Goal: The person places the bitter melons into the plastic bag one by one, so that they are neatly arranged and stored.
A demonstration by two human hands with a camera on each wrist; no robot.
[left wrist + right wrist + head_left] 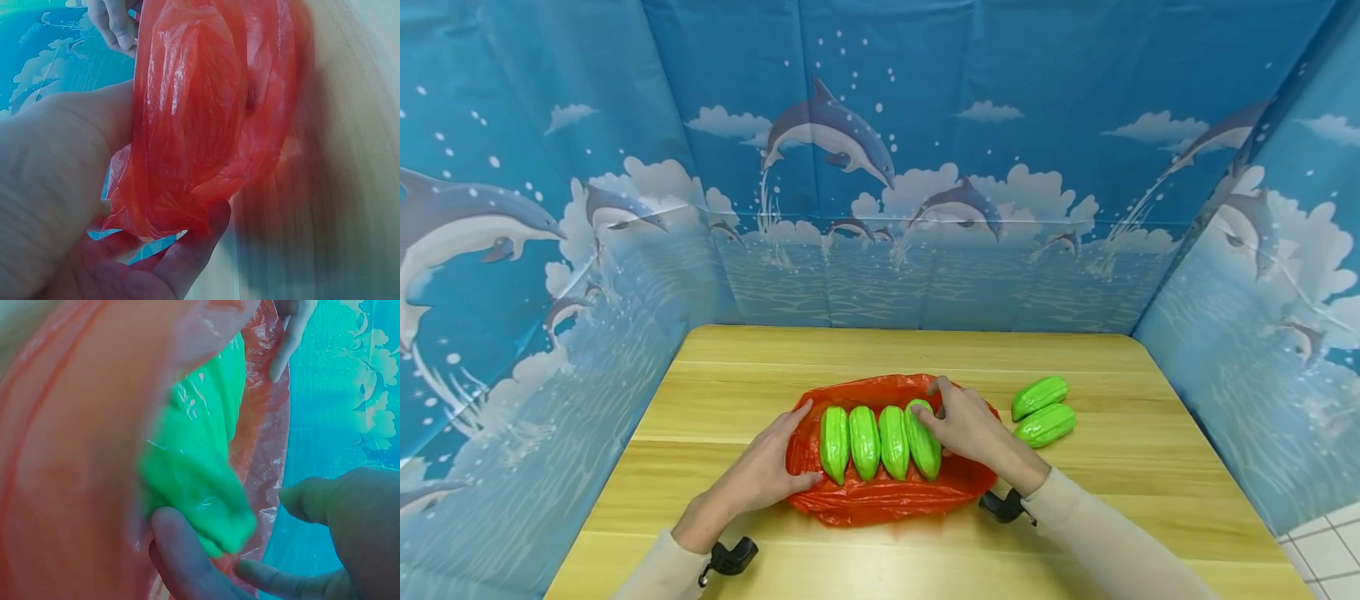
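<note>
A red plastic bag (865, 504) lies spread open on the table. Several glossy green, lengthwise-ridged, oblong fruits (864, 443) stand side by side in it. The left hand (767, 467) grips the bag's left edge, and the left wrist view shows crumpled red film (194, 100) between its digits. At the right end of the row, the right hand (966, 423) holds the slanted green fruit (925, 446), thumb over its far end. In the right wrist view that fruit (194, 481) lies among spread fingers, and bag film hides part of it.
Two more green fruits (1043, 423) lie together on the wooden table (1112, 500), right of the bag. A blue dolphin-print sheet (925, 275) hangs behind the table and along both sides. Black camera mounts (730, 557) hang below both wrists.
</note>
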